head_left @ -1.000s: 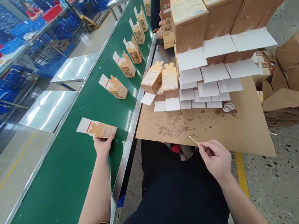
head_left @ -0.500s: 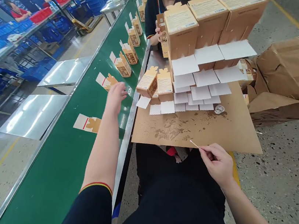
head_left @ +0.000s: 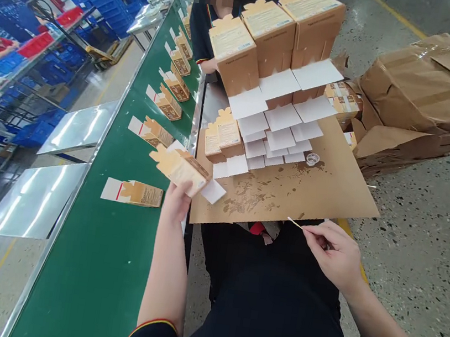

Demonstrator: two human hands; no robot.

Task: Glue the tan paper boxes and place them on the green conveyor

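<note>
In my left hand point(head_left: 179, 198) is a small tan carton point(head_left: 187, 169) with a white flap, its fingers closed around the lower side. This carton is tilted over the seam between the green conveyor belt point(head_left: 93, 273) and the brown cardboard sheet point(head_left: 331, 189). My right hand point(head_left: 334, 253) pinches a thin cotton swab point(head_left: 296, 223) near the sheet's front edge, the white tip pointing left. Beyond the left hand, two cartons point(head_left: 229, 135) stand beside a tall stack of cartons point(head_left: 275, 47) with white flaps sticking out towards me. A lone carton point(head_left: 143, 194) lies on the belt, left of my hand.
More cartons point(head_left: 167, 103) line the belt further up. A small clear round dish point(head_left: 312, 159) stands on the sheet near dark wet spots. A co-worker's arm point(head_left: 206, 64) is behind the stack. To the right sits a large brown paper-wrapped bundle point(head_left: 423, 96).
My left hand was over the belt with no carton visible in it; it has come back right and nearer, holding a carton. My right hand keeps the swab. The whole view has shifted a little.
</note>
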